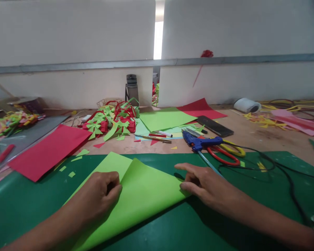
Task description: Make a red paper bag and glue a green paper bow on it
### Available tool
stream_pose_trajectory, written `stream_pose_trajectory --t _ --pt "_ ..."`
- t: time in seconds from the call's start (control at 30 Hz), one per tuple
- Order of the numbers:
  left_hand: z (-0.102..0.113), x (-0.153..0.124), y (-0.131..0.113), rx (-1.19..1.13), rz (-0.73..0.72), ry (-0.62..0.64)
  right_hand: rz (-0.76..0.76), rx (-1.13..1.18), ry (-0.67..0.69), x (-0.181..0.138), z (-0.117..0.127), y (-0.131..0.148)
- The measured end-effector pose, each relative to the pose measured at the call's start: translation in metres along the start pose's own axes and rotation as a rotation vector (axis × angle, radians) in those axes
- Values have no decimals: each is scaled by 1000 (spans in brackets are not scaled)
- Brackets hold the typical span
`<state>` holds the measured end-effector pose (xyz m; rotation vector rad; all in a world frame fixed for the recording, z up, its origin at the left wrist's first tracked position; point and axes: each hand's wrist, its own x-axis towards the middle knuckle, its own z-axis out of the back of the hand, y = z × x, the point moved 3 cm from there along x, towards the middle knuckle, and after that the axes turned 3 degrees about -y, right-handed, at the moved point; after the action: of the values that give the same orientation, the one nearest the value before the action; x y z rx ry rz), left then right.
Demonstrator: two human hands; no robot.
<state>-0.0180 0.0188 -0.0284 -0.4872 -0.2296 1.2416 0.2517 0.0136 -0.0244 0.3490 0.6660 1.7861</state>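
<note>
A light green sheet of paper (143,191) lies partly folded over in front of me, with a rounded, uncreased bend along its near side. My left hand (103,191) is closed, its curled fingers and thumb at the edge of the folded-over flap. At the paper's right corner, my right hand (199,179) has its thumb against the sheet and its index finger stretched out. The other fingers curl in toward the thumb, partly hidden. Beneath the paper is a dark green mat (157,230).
Beyond the right hand lie a blue glue gun (204,142) with a cord, scissors (225,158) and a phone (215,126). Red paper (52,150) and green scraps lie left. Paper decorations (110,120), a bottle (132,89) and more green paper (167,118) stand or lie farther back.
</note>
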Motion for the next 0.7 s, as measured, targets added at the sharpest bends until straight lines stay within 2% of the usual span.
stream_pose_trajectory --t 0.17,0.27,0.43,0.57,0.7 --pt "-4 3 4 112 37 -76 52 -125 -88 -2 -4 -5" --pt "-4 3 6 131 16 -117 156 -224 -171 -2 -8 -9" --pt "-9 1 12 127 -135 -186 335 -412 -252 -4 -13 -6" --pt "-13 0 17 161 -261 -238 592 -578 -375 -8 -16 5" --pt "-12 2 16 202 -274 -186 804 -576 -216 -15 -28 13"
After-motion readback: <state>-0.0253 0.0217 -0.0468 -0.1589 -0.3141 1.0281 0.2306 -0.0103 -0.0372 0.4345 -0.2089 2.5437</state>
